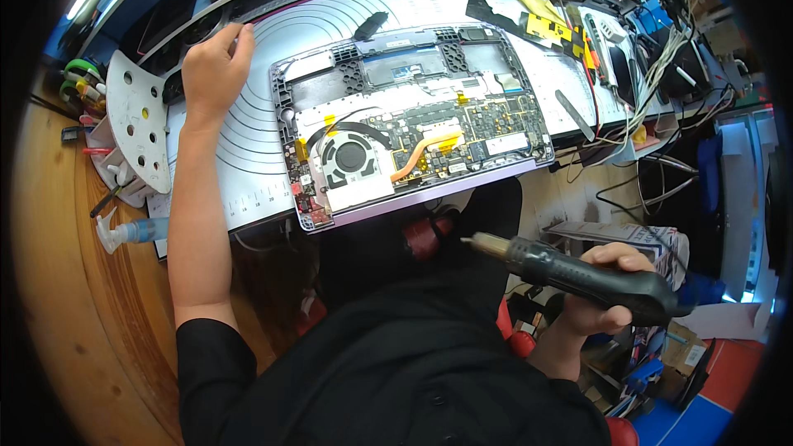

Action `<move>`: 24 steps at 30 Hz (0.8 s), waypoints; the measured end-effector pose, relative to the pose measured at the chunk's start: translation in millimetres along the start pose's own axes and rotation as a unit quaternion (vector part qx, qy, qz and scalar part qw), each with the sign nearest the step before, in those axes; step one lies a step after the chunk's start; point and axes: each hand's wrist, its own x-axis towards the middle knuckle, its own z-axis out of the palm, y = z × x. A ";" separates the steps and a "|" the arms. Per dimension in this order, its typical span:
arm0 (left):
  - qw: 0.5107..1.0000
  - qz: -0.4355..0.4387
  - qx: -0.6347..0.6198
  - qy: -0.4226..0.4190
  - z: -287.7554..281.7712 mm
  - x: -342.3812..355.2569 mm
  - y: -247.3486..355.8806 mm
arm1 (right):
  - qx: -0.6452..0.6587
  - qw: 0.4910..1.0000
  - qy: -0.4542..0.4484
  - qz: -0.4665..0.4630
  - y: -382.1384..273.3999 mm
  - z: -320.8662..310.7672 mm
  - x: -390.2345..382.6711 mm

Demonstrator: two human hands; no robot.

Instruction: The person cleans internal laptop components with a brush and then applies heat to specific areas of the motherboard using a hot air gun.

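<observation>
An opened laptop (421, 116) lies on the white mat, its insides bare and its near edge jutting past the table's front. Its round black fan (349, 157), an orange copper heat pipe (421, 151) and the dark circuit board (496, 120) show. In my right hand (607, 285) is a black electric screwdriver (578, 272) with a brass-coloured nose, held right of my lap, apart from the laptop and pointing left. My left hand (216, 74) is over the mat, left of the laptop's far corner, with its fingers curled; whatever they hold, if anything, is hidden.
At left stands a white holder with holes (136, 124), beside a blue spray bottle (136, 231). A small black piece (371, 26) lies behind the laptop. Tangled cables (669, 41), yellow tape-like pieces (549, 29) and a flat metal strip (575, 114) are at right.
</observation>
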 end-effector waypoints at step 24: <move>0.999 -0.038 -0.012 -0.029 -4.4 0.2 -9.3 | -0.103 0.989 0.086 -0.057 8.1 -48.1 47.6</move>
